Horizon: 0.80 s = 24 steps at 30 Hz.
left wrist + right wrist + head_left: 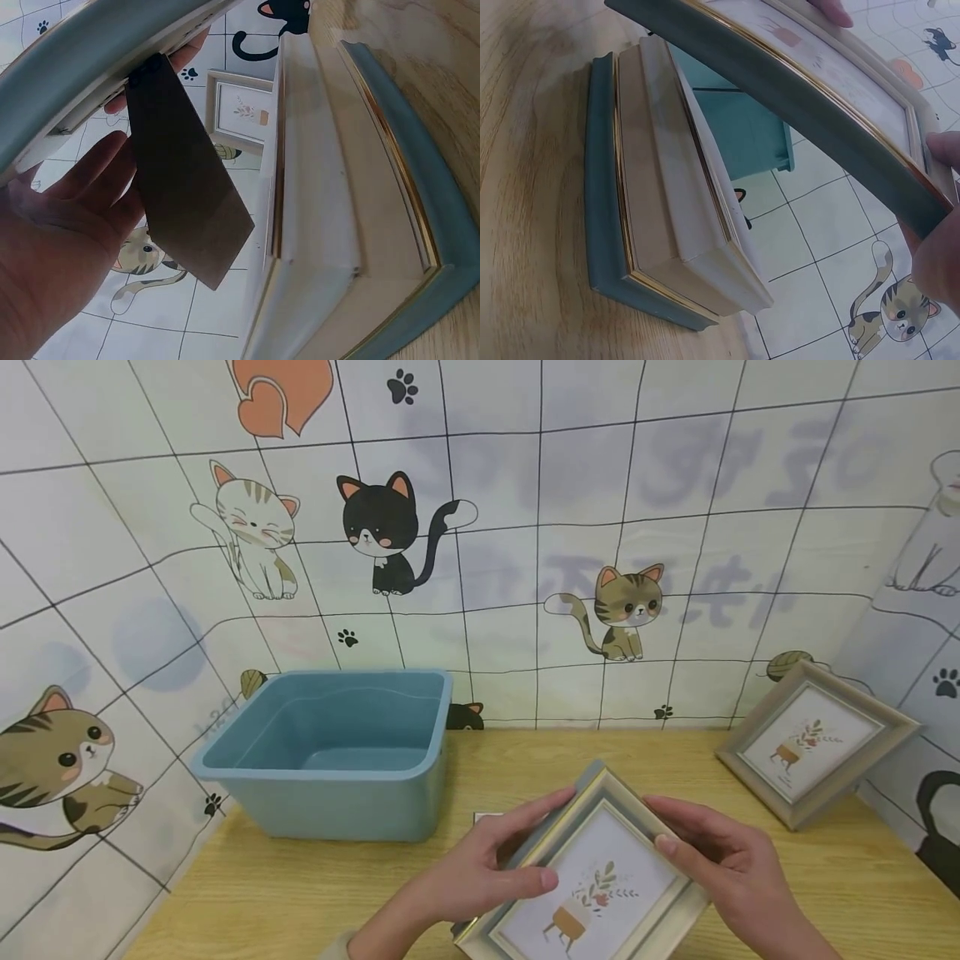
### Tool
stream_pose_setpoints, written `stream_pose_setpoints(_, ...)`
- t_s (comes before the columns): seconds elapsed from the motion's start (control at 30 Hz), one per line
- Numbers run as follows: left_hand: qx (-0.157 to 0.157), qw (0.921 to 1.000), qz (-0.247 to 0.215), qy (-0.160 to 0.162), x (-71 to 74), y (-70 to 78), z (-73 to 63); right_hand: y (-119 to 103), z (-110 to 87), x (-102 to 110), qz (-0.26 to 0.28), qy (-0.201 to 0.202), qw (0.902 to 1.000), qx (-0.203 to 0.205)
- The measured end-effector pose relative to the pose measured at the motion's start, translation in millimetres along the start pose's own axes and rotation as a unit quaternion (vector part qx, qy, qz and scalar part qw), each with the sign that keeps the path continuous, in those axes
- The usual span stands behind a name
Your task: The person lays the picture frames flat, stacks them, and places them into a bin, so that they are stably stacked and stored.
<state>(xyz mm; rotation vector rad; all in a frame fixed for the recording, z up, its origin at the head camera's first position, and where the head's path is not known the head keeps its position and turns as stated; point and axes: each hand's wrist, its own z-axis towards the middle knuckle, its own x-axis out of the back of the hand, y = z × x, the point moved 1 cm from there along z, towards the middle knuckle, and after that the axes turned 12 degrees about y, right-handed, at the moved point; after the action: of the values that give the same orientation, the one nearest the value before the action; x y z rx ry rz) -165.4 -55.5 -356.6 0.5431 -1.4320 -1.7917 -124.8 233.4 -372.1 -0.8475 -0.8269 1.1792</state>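
Observation:
Both hands hold a picture frame (600, 877) with a pale, blue-grey and gold border and a potted-plant print, slanted in the head view. My left hand (487, 868) grips its left side, thumb on the front and fingers at the back edge. The right hand (738, 860) holds the opposite side, thumb over the border. In the left wrist view a dark stand leg (187, 180) sticks out from the frame's back. Below the raised frame, a stack of frames (667, 187) lies on the table, mostly hidden from the head view.
A blue plastic tub (352, 802) stands at the back left of the wooden table (300, 893). Another beige picture frame (810, 743) stands tilted at the back right. A cat-patterned wall covering (495, 543) encloses the back and sides.

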Motion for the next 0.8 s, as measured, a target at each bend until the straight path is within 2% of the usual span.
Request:
stream_pose_setpoints(0.1,-0.003,0.9999,0.011,-0.001,0.4,-0.2,0.2,1,-0.2,3,-0.022,0.011,0.9997,0.003)
stream_pose_setpoints(0.3,-0.027,0.9991,0.03,0.01,1.3,-2.3,-0.9,2,-0.5,11,-0.052,0.038,0.9979,0.0)
stream_pose_setpoints(0.47,-0.023,0.9995,0.014,0.016,2.5,-3.9,-1.7,1,-0.1,15,-0.056,0.047,0.9971,-0.022)
stream_pose_setpoints(0.63,-0.006,0.9988,0.011,0.048,4.3,-6.2,-3.0,2,0.7,19,-0.045,0.06,0.9967,-0.029)
stream_pose_setpoints(0.8,-0.033,0.9949,-0.007,0.095,5.8,-12.0,-6.4,5,2.3,22,-0.012,0.092,0.9952,-0.033)
